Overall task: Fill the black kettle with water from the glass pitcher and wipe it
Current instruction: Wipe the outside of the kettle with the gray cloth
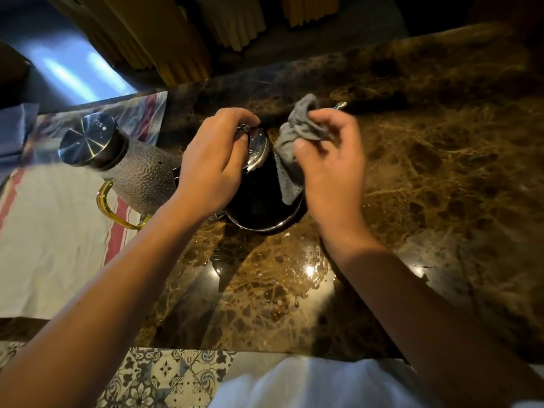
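Marble counter [412,172], brown and veined, carries the black kettle [259,201] at centre. Its lid [257,148] is shiny metal and appears seated on top, tilt uncertain from this angle.

Left hand [212,160]: fingers curled over the lid, fingertips on its far rim. Judged purpose: to steady the kettle, or press the lid home, while the other hand wipes.

Right hand [326,160]: thumb and fingers pinch a grey cloth [294,142], bunched at the top, with its lower end hanging against the kettle's right flank. Judged step: wiping the outside, so filling is probably done. Water level cannot be seen.

Glass pitcher [138,172]: dimpled glass, metal cap [88,139] on, amber handle [117,207]. Stands just left of the kettle on a striped towel [59,231]. Capped and set aside, presumably because pouring is over; the towel likely catches drips.

A small metal tip [340,106] shows behind the cloth. Possibly the kettle's spout, but cannot tell.

Count:
- kettle 1
- lid 1
- pitcher 1
- grey cloth 1
- striped towel 1
- hands 2, both occupied

Wet-looking glare on the counter in front of the kettle; spill or polish, cannot tell.
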Available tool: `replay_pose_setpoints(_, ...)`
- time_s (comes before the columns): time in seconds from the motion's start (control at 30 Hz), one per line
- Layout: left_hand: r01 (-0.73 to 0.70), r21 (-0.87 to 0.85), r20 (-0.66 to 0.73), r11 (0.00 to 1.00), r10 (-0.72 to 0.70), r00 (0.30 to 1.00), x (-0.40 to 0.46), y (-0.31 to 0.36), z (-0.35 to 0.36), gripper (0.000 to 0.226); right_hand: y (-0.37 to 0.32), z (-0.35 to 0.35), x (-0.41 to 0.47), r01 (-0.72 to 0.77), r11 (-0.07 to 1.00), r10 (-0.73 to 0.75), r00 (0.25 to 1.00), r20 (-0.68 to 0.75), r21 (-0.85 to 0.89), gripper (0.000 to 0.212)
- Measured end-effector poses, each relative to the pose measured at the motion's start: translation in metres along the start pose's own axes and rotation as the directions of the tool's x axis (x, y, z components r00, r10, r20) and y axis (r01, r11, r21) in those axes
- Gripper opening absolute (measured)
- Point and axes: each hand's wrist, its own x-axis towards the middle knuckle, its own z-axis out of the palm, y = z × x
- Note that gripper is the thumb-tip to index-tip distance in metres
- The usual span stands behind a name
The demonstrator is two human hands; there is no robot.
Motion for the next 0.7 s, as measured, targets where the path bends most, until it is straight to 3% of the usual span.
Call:
replay_pose_setpoints(0.07, -0.006, -0.002, -0.015, 1.000, 0.006, 1.000, 0.000, 0.000, 0.001, 0.034, 0.016, 0.011, -0.013, -0.072, 0.994, 0.082, 0.990, 0.118, -0.086, 0.051)
replay_pose_setpoints(0.2, -0.003, 0.007, -0.019, 1.000, 0.003, 1.000, -0.001, -0.001, 0.002, 0.034, 0.057, 0.000, -0.042, 0.012, 0.928, 0.053, 0.985, 0.163, -0.373, 0.060)
replay_pose_setpoints(0.33, 0.006, -0.002, -0.008, 1.000, -0.006, 1.000, 0.000, -0.001, 0.001, 0.035, 0.076, -0.022, -0.046, -0.076, 0.912, 0.114, 0.991, 0.071, -0.402, 0.057)
replay_pose_setpoints(0.47, -0.011, 0.000, -0.002, 1.000, 0.011, 1.000, 0.000, 0.000, 0.001, 0.036, 0.081, -0.031, -0.034, -0.129, 0.845, 0.210, 0.972, 0.101, -0.518, 0.056)
replay_pose_setpoints(0.6, -0.013, -0.003, -0.001, 1.000, 0.013, 1.000, 0.000, -0.001, 0.000, 0.035, 0.073, -0.025, -0.017, -0.226, 0.880, 0.282, 0.956, 0.078, -0.418, 0.054)
replay_pose_setpoints(0.7, 0.002, -0.007, -0.009, 1.000, -0.002, 1.000, -0.001, -0.002, 0.002, 0.034, 0.072, -0.030, -0.013, -0.201, 0.878, 0.278, 0.953, 0.119, -0.434, 0.052)
